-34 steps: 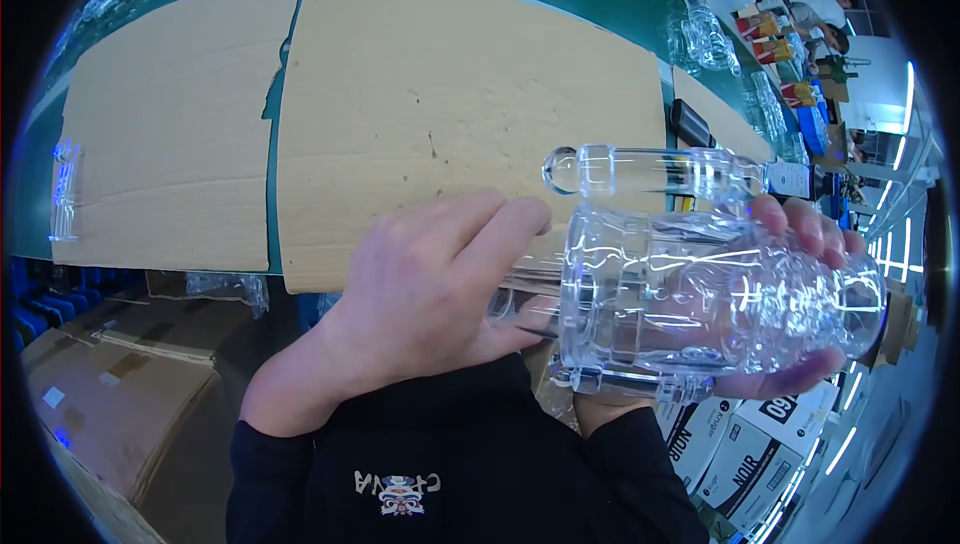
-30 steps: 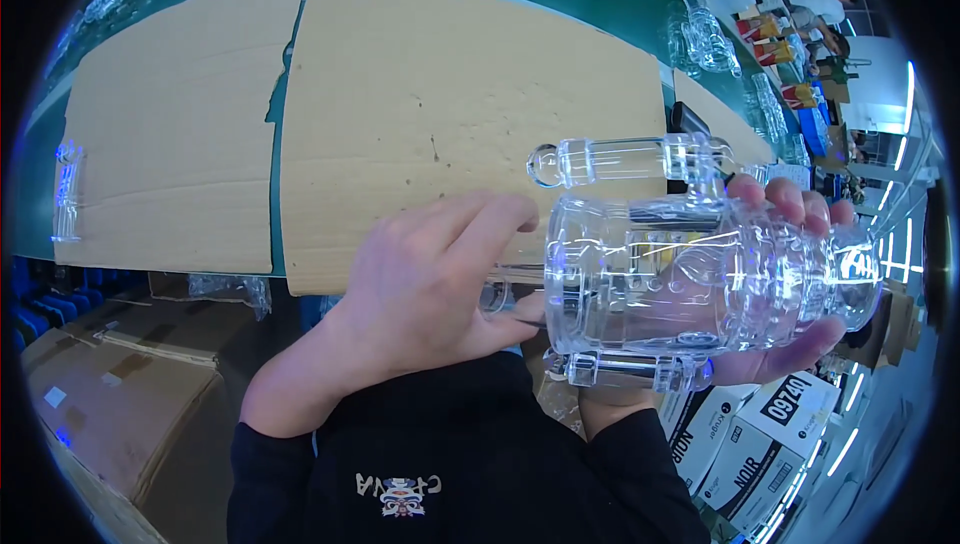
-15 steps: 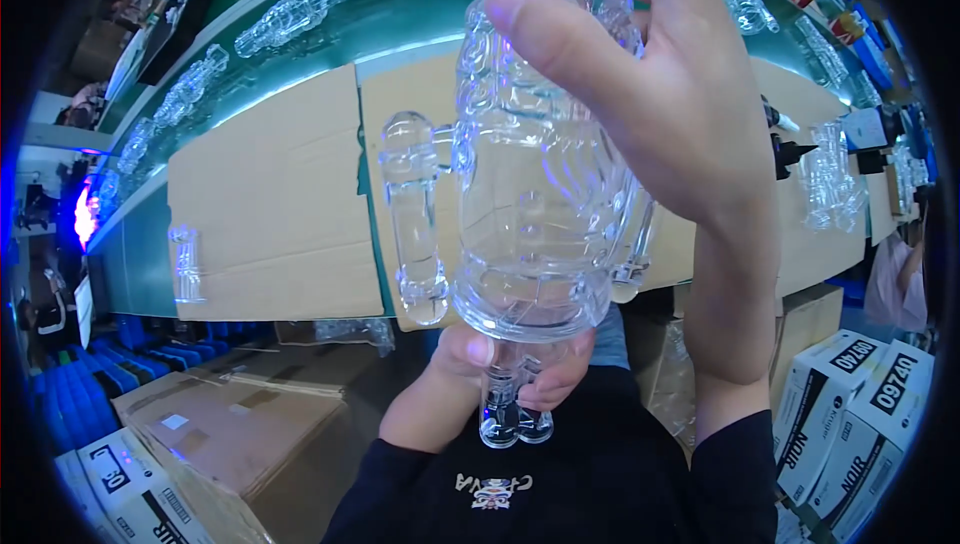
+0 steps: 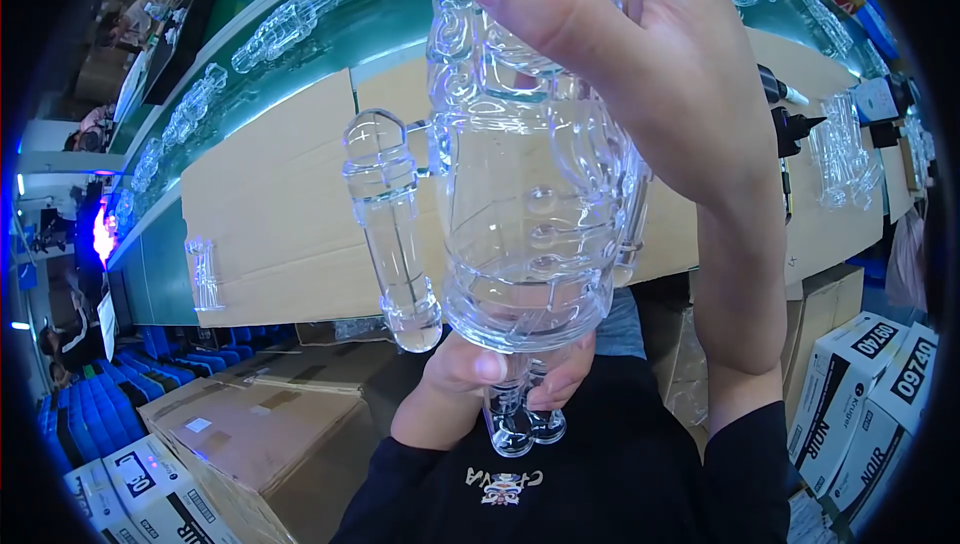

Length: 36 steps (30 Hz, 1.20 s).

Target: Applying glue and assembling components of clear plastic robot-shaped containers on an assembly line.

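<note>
A large clear glass bottle shaped like a figure [image 4: 500, 214] is held upright close before me. Its side tube, like an arm [image 4: 388, 244], stands off the left of the body. My left hand [image 4: 455, 381] grips it from below, with fingers and thumb around the two short glass legs [image 4: 512, 432]. From the right, my right hand [image 4: 660, 94] wraps its upper part, the thumb lying across the front; its other fingers are mostly hidden behind the glass. The bottle's top runs out of the picture.
Flattened cardboard [image 4: 290, 194] covers the green bench. Similar glass pieces [image 4: 300, 19] lie along its far side, and a small glass piece [image 4: 204, 274] stands at the left. Black-tipped tools [image 4: 800, 129] are right of my forearm. Cartons [image 4: 270, 434] stand below the bench.
The glass bottle has turned and shifted slightly left and down, its left side tube tilting outward. Both hands keep their hold and move with it.
</note>
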Each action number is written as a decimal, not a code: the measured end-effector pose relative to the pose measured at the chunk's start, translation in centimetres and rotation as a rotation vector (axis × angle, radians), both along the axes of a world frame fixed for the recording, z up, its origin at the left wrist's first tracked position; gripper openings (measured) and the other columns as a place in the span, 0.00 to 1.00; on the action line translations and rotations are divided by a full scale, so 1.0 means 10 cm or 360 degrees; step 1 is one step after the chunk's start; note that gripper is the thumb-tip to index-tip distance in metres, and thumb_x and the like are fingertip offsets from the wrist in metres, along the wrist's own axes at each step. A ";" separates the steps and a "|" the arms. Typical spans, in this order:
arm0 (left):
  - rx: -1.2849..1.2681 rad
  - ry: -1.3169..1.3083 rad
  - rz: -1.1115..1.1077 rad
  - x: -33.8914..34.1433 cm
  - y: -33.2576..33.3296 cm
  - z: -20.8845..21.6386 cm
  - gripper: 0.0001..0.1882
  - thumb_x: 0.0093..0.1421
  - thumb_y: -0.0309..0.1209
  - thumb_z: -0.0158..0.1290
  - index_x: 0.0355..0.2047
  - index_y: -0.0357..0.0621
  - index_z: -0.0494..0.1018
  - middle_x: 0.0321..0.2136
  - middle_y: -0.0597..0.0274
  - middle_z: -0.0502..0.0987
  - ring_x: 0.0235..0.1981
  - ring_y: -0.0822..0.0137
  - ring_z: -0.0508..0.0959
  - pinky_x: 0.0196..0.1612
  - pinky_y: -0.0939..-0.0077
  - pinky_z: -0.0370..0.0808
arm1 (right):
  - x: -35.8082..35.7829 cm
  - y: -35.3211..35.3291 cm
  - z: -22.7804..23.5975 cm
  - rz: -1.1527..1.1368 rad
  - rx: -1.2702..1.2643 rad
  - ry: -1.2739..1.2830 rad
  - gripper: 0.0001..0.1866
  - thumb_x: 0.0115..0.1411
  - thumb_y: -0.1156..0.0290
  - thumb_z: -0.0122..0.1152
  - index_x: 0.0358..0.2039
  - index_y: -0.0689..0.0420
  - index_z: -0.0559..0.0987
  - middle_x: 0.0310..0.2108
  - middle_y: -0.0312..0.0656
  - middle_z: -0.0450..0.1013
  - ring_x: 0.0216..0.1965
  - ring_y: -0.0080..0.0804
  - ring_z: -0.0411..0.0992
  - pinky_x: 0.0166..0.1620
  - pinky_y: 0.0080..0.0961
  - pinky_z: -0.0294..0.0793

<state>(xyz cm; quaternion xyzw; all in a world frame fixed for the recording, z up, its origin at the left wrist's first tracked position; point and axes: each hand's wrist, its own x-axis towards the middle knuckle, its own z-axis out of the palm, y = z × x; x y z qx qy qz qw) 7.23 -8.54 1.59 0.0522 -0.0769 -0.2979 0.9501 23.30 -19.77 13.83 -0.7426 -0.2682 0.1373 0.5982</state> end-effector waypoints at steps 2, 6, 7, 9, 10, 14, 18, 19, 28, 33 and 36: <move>0.0102 0.0034 0.0055 -0.02 -0.02 0.08 0.36 0.41 0.37 0.62 0.46 0.30 0.60 0.23 0.50 0.70 0.18 0.65 0.69 0.19 0.80 0.68 | 0.00 -0.02 -0.05 -0.0002 0.0044 0.0004 0.39 0.56 0.59 0.56 0.60 0.65 0.51 0.36 0.53 0.69 0.35 0.36 0.70 0.41 0.30 0.69; 0.0645 0.0156 0.0277 -0.08 -0.04 0.24 0.38 0.42 0.38 0.61 0.48 0.27 0.59 0.22 0.50 0.70 0.15 0.67 0.68 0.17 0.81 0.67 | -0.03 -0.10 -0.18 -0.0061 0.0344 -0.0229 0.30 0.58 0.66 0.53 0.61 0.57 0.59 0.42 0.50 0.71 0.34 0.35 0.71 0.38 0.24 0.71; 0.0651 0.0160 0.0301 -0.09 -0.03 0.28 0.38 0.42 0.38 0.61 0.48 0.27 0.59 0.22 0.50 0.70 0.15 0.67 0.68 0.17 0.81 0.67 | -0.03 -0.10 -0.21 -0.0038 0.0354 -0.0227 0.30 0.58 0.66 0.53 0.61 0.57 0.59 0.42 0.50 0.71 0.34 0.35 0.71 0.38 0.24 0.71; 0.0875 0.0072 0.0365 -0.06 -0.05 0.35 0.38 0.43 0.38 0.60 0.48 0.26 0.59 0.22 0.50 0.69 0.15 0.67 0.68 0.16 0.81 0.67 | 0.00 -0.09 -0.29 0.0053 0.0584 -0.0169 0.34 0.57 0.63 0.54 0.61 0.61 0.54 0.40 0.52 0.70 0.35 0.37 0.71 0.41 0.28 0.70; 0.0988 0.0029 0.0393 -0.05 -0.06 0.37 0.38 0.43 0.39 0.59 0.48 0.25 0.58 0.22 0.50 0.69 0.15 0.67 0.68 0.16 0.81 0.67 | 0.02 -0.09 -0.32 0.0095 0.0697 -0.0139 0.36 0.57 0.62 0.54 0.61 0.62 0.52 0.39 0.53 0.69 0.35 0.38 0.71 0.42 0.29 0.69; 0.0723 0.0017 0.0273 -0.04 -0.02 0.24 0.33 0.46 0.37 0.57 0.48 0.26 0.61 0.22 0.49 0.70 0.16 0.67 0.68 0.16 0.81 0.67 | 0.04 -0.10 -0.30 0.0030 0.0661 -0.0080 0.39 0.56 0.62 0.55 0.62 0.64 0.49 0.39 0.54 0.68 0.37 0.37 0.70 0.44 0.30 0.69; 0.0194 0.0111 0.0068 -0.03 0.02 0.08 0.28 0.48 0.35 0.55 0.47 0.28 0.64 0.23 0.47 0.70 0.16 0.67 0.68 0.16 0.81 0.66 | 0.05 -0.05 -0.29 -0.0142 0.0412 -0.0046 0.39 0.56 0.64 0.57 0.62 0.63 0.48 0.41 0.54 0.68 0.38 0.34 0.70 0.44 0.29 0.69; 0.0012 0.0170 0.0012 -0.02 0.02 0.06 0.28 0.48 0.34 0.55 0.46 0.28 0.64 0.23 0.46 0.71 0.16 0.67 0.68 0.16 0.81 0.66 | 0.06 -0.04 -0.30 -0.0206 0.0280 -0.0042 0.40 0.56 0.64 0.57 0.62 0.63 0.48 0.42 0.54 0.67 0.38 0.33 0.70 0.44 0.28 0.69; 0.0666 0.0070 0.0324 -0.01 0.08 0.20 0.30 0.49 0.30 0.54 0.51 0.27 0.60 0.25 0.46 0.72 0.17 0.65 0.70 0.18 0.80 0.69 | 0.04 -0.05 -0.41 -0.0270 0.0773 -0.0124 0.37 0.55 0.63 0.55 0.63 0.53 0.53 0.42 0.51 0.70 0.33 0.34 0.71 0.36 0.23 0.69; 0.1308 -0.0221 0.0304 0.19 0.05 0.29 0.28 0.49 0.26 0.58 0.52 0.37 0.65 0.28 0.56 0.75 0.22 0.66 0.74 0.27 0.78 0.72 | 0.06 -0.14 -0.29 -0.0235 0.1070 -0.0094 0.49 0.48 0.52 0.61 0.65 0.54 0.48 0.43 0.50 0.70 0.42 0.38 0.70 0.45 0.31 0.69; 0.2025 -0.0677 0.0822 0.47 -0.01 0.37 0.26 0.49 0.31 0.60 0.48 0.37 0.68 0.31 0.57 0.77 0.29 0.64 0.76 0.35 0.75 0.73 | 0.13 -0.17 -0.19 -0.0213 0.0913 -0.0108 0.45 0.50 0.56 0.60 0.64 0.56 0.52 0.46 0.50 0.69 0.45 0.38 0.69 0.49 0.32 0.68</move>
